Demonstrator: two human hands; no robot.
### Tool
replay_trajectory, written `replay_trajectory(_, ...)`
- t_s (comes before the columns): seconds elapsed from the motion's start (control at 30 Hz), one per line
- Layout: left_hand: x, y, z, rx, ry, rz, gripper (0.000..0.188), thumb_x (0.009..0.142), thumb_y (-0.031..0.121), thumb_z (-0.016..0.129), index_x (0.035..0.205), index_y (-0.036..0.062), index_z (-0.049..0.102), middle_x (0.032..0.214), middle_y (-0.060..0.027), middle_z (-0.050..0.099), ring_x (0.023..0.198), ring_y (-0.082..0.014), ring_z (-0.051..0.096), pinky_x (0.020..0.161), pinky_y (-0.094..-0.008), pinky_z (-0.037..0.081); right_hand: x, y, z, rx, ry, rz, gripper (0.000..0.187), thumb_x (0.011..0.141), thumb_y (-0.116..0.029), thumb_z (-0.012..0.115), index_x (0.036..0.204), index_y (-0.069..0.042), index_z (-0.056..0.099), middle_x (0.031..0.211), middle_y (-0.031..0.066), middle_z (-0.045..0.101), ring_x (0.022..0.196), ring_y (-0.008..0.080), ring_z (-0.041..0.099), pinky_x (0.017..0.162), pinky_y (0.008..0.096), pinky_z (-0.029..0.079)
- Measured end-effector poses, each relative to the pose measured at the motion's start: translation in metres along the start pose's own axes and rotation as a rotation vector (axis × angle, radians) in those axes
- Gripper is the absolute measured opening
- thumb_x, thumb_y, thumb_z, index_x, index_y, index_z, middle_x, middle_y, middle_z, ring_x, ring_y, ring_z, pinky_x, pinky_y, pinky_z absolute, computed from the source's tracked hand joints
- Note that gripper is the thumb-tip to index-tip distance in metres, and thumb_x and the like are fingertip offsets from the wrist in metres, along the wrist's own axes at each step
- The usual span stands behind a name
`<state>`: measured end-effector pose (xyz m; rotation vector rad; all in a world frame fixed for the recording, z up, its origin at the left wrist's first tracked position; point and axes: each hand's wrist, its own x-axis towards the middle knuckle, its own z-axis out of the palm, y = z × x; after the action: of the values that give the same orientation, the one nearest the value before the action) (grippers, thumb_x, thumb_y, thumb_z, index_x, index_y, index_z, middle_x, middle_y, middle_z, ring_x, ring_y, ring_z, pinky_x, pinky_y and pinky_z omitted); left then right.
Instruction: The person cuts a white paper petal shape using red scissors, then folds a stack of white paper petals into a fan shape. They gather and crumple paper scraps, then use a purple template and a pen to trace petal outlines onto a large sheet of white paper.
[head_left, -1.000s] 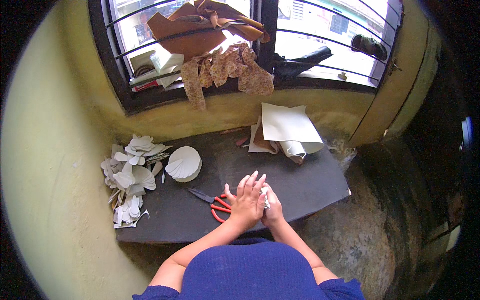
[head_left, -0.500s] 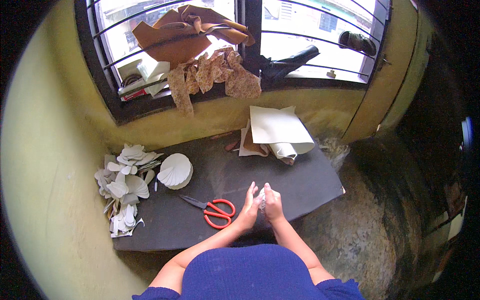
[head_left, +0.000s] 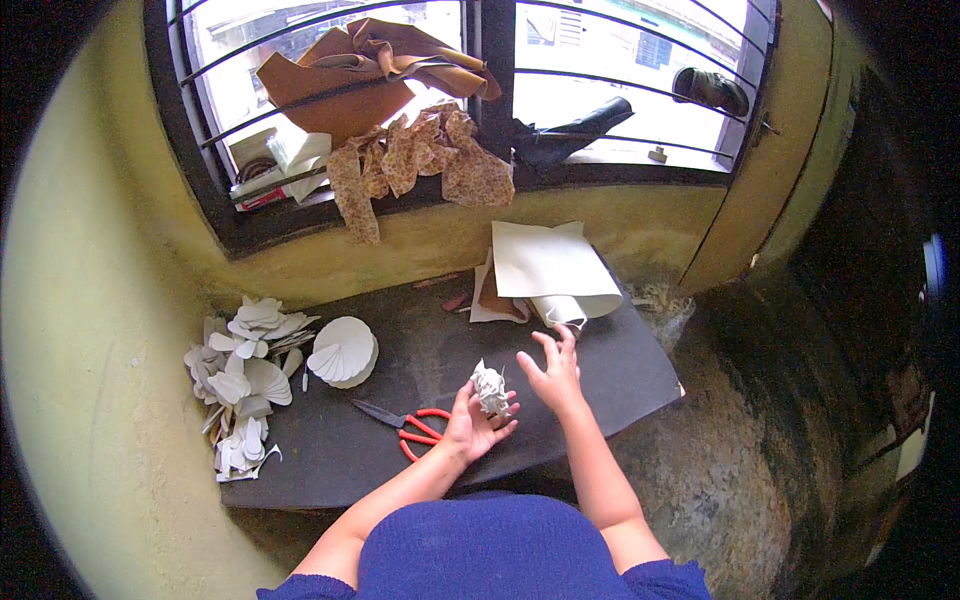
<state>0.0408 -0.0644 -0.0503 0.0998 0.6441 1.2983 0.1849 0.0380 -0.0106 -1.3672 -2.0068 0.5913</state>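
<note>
A crumpled bunch of white scraps [head_left: 490,388] rests in my left hand [head_left: 468,430], palm up with the fingers loosely curled round it. My right hand [head_left: 556,375] is apart from it, raised to the right with its fingers spread and nothing in them. Its fingertips come near the rolled end of a white sheet [head_left: 555,270] at the back of the dark table. Beside my left wrist lie scissors with red handles [head_left: 404,421], partly covered by that hand, their dark blades pointing to the far left.
White rounded cutouts form a fanned round stack [head_left: 342,352] on the dark tabletop [head_left: 420,330]. A loose heap of similar cutouts [head_left: 245,380] lies at the left edge by the wall. Brown sheet material [head_left: 340,90] and patterned cloth [head_left: 405,165] hang at the barred window.
My hands, which were pressed together round the white scraps, have parted. My right hand has let go and moved away to the far right; the left keeps the scraps and has turned palm up.
</note>
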Motion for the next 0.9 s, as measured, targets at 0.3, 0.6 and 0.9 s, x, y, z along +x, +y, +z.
replay_trajectory(0.3, 0.006, -0.002, -0.01, 0.095, -0.013, -0.033, 0.049, 0.091, 0.055, 0.045, 0.123, 0.018, 0.053, 0.118, -0.0069, 0.062, 0.097, -0.0231, 0.062, 0.077, -0.0396, 0.052, 0.024, 0.04, 0.021, -0.107, 0.217, -0.145, 0.041, 0.083, -0.024, 0.063, 0.117, -0.003, 0.057, 0.131, 0.0117, 0.047, 0.115, 0.0313, 0.051, 0.092, 0.0461, 0.045)
replay_trajectory(0.6, 0.011, -0.009, -0.014, 0.103, -0.067, -0.026, 0.045, 0.095, 0.05, 0.041, 0.125, 0.0176, 0.051, 0.115, -0.0048, 0.062, 0.1, -0.0225, 0.062, 0.077, -0.0378, 0.052, -0.038, 0.0, 0.019, 1.106, 0.036, 0.008, 0.016, 0.092, -0.004, 0.057, 0.107, -0.001, 0.058, 0.093, 0.0053, 0.063, 0.083, 0.0114, 0.062, 0.074, 0.0254, 0.05)
replay_trajectory(0.9, 0.015, -0.025, -0.027, 0.201, -0.07, 0.126, 0.045, 0.094, 0.052, 0.045, 0.126, 0.02, 0.049, 0.116, -0.0014, 0.058, 0.11, -0.0192, 0.056, 0.087, -0.0391, 0.048, -0.066, -0.008, 0.033, 0.842, 0.02, 0.048, 0.017, 0.085, -0.006, 0.067, 0.101, 0.0, 0.064, 0.089, 0.0054, 0.059, 0.074, 0.0128, 0.059, 0.066, 0.0242, 0.049)
